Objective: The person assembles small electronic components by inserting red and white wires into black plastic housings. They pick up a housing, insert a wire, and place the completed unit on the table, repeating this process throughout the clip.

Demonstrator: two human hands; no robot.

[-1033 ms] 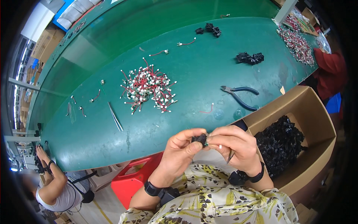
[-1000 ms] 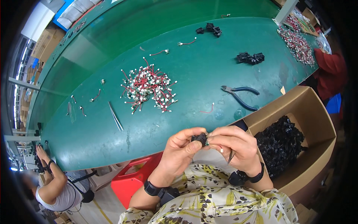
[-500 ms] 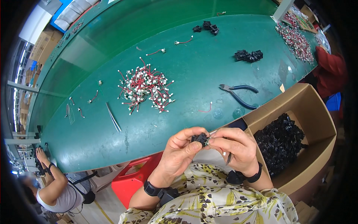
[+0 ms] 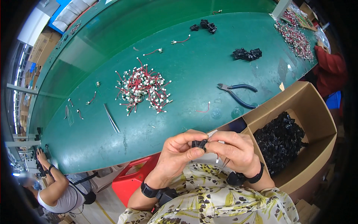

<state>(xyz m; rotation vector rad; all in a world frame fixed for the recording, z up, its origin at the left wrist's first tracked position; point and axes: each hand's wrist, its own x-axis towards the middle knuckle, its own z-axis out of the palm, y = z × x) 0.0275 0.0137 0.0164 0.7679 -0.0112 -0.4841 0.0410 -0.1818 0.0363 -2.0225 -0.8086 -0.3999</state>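
Note:
Between thumb and fingers, my left hand (image 4: 178,151) grips a small black plastic part (image 4: 199,143) just in front of the bench edge. Touching its right side, my right hand (image 4: 235,151) is closed in a pinch. A short lead with a white connector (image 4: 217,160) hangs below those fingers; its other end is hidden at the black part. From under the right palm sticks a thin grey metal tip (image 4: 226,161), mostly covered by the hand. On the green bench (image 4: 167,123) ahead lies a heap of red leads with white connectors (image 4: 143,87).
Right of my hands stands an open cardboard box (image 4: 317,149) of black parts (image 4: 279,143). Cutting pliers (image 4: 238,91), tweezers (image 4: 111,118) and black clusters (image 4: 247,54) lie on the bench. A red chair (image 4: 136,171) is below its edge. Co-workers sit at left (image 4: 61,190) and far right (image 4: 332,71).
The black part has turned slightly in my left fingers, and my right fingertips have closed in against it. The hanging lead has shifted a little left and down.

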